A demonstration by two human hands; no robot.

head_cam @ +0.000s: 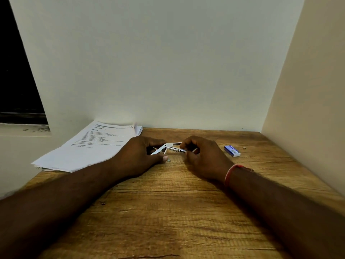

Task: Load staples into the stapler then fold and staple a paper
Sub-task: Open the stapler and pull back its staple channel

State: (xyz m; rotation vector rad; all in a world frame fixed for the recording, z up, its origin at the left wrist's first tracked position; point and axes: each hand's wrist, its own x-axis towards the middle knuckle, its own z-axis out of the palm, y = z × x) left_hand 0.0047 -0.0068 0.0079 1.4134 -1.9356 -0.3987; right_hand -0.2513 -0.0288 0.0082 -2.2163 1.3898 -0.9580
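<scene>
My left hand: I am curling my fingers round the left end of the stapler and gripping it. My thumb is lying low along the near side, with its tip just above the table.
My right hand: I am bending my fingers in and pinching the stapler's right end between my fingertips. I cannot tell whether a strip of staples is sitting between them.
Stapler: it is hanging open just above the wooden table, between my two hands. Its silver top arm is lifting away from the lower rail, so the two parts are forming a narrow V.
Paper: the printed sheets are lying in a loose stack at the table's far left corner, beside my left hand. Their near left corner is jutting past the table's edge.
Staple box: the small blue and white box is lying flat on the table to the right of my right hand, apart from it.
Wrist band: a red thread is circling my right wrist.
Forearms: both are stretching over the table toward the stapler.
Small bit: something tiny is glinting on the wood just beside my left thumb. It is too small for me to identify.
</scene>
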